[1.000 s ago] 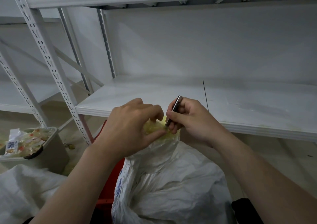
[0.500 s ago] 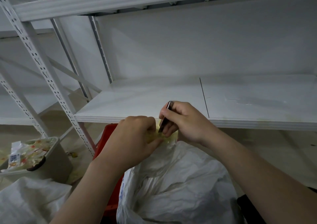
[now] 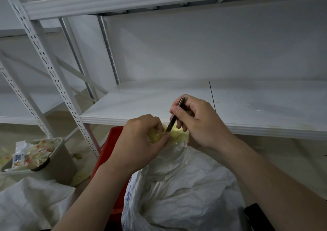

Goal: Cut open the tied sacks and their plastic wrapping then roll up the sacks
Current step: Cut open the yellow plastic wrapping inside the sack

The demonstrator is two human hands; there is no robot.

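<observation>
A white woven sack (image 3: 180, 192) stands in front of me, its neck bunched and bound with yellow plastic wrapping (image 3: 178, 135). My left hand (image 3: 139, 142) pinches the yellow wrapping at the neck between thumb and fingers. My right hand (image 3: 196, 121) grips a slim dark metal cutter (image 3: 175, 116), held upright like a pen, its tip pressed into the wrapping just right of my left thumb. The blade tip itself is hidden in the plastic.
A white metal shelf (image 3: 134, 105) runs just behind the sack, with a slotted upright (image 3: 58, 82) at left. A red crate (image 3: 109, 147) sits under the sack. A grey bin (image 3: 53, 161) of packets stands at left, another white sack (image 3: 30, 200) at bottom left.
The cutter's tip has dipped lower into the yellow wrapping, and both hands have stayed at the sack's neck. The view has shifted slightly.
</observation>
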